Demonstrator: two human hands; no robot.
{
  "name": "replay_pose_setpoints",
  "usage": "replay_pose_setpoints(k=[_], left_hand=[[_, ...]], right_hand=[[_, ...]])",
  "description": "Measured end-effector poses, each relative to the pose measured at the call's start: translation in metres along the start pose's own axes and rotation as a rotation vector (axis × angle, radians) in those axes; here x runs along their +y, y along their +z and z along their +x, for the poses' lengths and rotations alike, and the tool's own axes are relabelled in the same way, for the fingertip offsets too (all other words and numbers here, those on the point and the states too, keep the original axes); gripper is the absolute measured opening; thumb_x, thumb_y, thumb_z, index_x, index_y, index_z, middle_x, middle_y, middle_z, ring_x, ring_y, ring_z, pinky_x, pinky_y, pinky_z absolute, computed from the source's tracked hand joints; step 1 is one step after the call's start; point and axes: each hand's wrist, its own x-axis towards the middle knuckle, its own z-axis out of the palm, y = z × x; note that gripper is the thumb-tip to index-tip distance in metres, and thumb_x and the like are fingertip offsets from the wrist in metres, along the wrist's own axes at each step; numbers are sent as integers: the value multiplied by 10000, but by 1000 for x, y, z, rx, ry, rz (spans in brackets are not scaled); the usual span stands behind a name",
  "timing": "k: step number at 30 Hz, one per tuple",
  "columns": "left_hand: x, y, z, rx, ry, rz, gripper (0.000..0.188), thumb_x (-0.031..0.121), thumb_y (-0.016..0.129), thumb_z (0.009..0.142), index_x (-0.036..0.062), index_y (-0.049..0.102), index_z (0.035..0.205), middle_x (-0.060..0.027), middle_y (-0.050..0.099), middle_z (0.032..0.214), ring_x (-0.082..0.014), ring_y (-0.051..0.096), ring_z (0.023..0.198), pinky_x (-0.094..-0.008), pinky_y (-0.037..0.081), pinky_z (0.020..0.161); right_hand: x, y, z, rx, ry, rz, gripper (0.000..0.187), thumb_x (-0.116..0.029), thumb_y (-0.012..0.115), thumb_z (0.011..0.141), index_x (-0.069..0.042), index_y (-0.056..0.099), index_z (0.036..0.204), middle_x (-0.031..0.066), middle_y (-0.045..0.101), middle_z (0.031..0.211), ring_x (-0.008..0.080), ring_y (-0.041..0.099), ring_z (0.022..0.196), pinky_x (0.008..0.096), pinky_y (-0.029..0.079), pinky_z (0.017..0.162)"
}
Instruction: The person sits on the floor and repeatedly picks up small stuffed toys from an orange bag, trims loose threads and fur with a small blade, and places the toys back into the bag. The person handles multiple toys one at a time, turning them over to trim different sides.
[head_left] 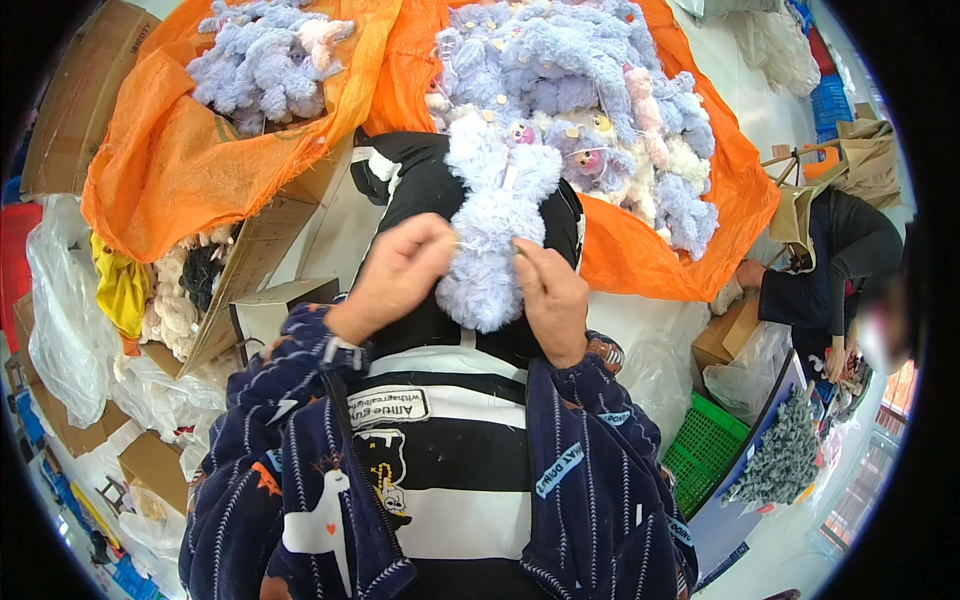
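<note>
A fluffy lavender plush toy (pixel 490 270) lies lengthwise on my lap, its limbs spread toward the far side. A small pale tag or ribbon shows near its upper part. At its left edge, my left hand (pixel 405 265) is closed in a pinch, fingertips against the fur. My right hand (pixel 553 298) is at the toy's right edge, thumb and forefinger pressed together. Whatever either pinch holds is too small to make out.
Beyond my knees, an orange sack (pixel 740 225) bears a heap of lavender plush toys (pixel 570 60). Another orange sack (pixel 190 170) with similar plush is at the left, over a cardboard box (pixel 265 240). A green crate (pixel 705 450) and a co-worker (pixel 840 260) are at the right.
</note>
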Motion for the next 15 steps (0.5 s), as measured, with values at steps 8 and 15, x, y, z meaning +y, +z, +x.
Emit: replay_pose_setpoints(k=[8, 15], left_hand=[[18, -33, -6, 227, -100, 545, 274, 111, 647, 830, 16, 553, 1069, -43, 604, 854, -85, 556, 750, -229, 451, 678], [-34, 22, 18, -135, -191, 119, 723, 256, 638, 844, -35, 234, 1369, -191, 527, 1177, -204, 535, 1053, -326, 433, 896]], right_hand=[[2, -3, 10, 30, 429, 424, 220, -124, 650, 833, 26, 591, 982, 10, 570, 781, 102, 512, 678, 228, 423, 618], [3, -1, 7, -33, 192, 214, 142, -91, 625, 833, 27, 547, 827, 87, 520, 722, 157, 485, 623, 262, 400, 585]])
